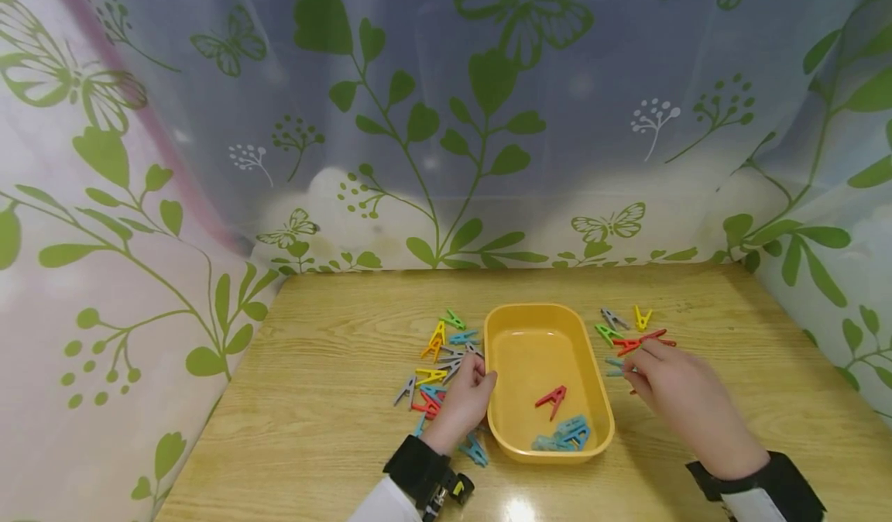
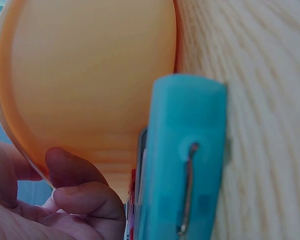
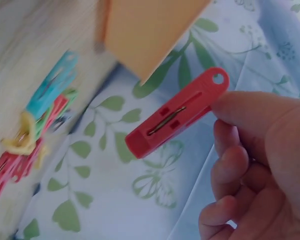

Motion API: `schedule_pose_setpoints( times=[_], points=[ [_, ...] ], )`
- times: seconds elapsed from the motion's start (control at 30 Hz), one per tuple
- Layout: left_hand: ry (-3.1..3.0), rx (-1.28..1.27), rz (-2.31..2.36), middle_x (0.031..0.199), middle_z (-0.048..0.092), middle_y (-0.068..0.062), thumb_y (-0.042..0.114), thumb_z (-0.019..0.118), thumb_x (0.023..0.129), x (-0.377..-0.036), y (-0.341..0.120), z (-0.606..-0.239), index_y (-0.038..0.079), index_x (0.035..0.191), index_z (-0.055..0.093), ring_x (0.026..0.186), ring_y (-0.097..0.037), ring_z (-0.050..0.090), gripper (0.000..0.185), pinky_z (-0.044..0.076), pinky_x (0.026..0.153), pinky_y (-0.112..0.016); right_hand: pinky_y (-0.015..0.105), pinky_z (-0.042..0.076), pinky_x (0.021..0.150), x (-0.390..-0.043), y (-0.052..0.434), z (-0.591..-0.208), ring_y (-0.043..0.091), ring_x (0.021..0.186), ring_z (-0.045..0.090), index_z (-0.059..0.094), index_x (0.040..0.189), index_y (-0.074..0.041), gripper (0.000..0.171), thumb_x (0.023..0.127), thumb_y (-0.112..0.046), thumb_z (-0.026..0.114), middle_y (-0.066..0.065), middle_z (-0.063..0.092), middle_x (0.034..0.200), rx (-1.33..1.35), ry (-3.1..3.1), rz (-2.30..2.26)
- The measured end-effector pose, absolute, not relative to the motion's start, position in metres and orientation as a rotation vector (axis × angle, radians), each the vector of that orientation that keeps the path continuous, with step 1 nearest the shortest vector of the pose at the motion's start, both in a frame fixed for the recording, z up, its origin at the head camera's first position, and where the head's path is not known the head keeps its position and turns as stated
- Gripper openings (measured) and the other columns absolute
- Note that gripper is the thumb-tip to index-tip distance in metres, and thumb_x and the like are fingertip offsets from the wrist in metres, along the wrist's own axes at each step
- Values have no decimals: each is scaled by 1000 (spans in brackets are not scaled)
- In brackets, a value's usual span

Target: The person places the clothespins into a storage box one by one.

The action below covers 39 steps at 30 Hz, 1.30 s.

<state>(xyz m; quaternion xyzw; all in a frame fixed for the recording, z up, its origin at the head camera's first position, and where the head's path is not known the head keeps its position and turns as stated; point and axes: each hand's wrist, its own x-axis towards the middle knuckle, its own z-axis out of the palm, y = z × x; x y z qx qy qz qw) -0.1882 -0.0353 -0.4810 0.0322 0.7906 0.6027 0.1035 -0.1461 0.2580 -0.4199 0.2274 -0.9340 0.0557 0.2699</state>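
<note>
- Fingertips of the right hand (image 1: 672, 390) pinch a red peg (image 3: 177, 112) by its tail end; the wrist view shows it lifted, the head view hides it behind the knuckles.
- Left hand (image 1: 465, 400) sits curled against the tray's left wall, among the left pile; whether its grip holds a peg I cannot tell, though a blue peg (image 2: 182, 165) lies right by its fingers.
- Yellow tray (image 1: 496, 328) stands between the two hands on the tabletop (image 1: 334, 429).
- Doing it well, as I judge it: keep the pinch firm on the tail so the peg does not swivel, carry it over the rim clear of the wall, and let go low over the floor of the tray so it does not bounce out.
- Count inside the tray: one red peg (image 1: 552, 400) and a small blue cluster (image 1: 566, 434), two or three, too bunched to split.
- Left of the tray: about a dozen pegs in a loose pile (image 1: 440, 367), yellow, orange, green, blue, grey and red.
- Right of the tray: a smaller scatter (image 1: 630, 330), about six, with grey, yellow, green, red and a pale blue one at the fingers.
</note>
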Motion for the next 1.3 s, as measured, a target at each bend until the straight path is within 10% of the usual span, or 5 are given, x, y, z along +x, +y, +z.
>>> schedule_pose_setpoints(
  times=[1.3],
  points=[
    [2315,107,1800,80,43,-2,12,49,108,-190,-35,-482,8,101,41,66,-15,50,12,41,58,-27,26,41,64,-147,189,-453,2,72,54,72,80,-23,18,79,-21,89,-16,55,79,886,-2701,314]
  ],
)
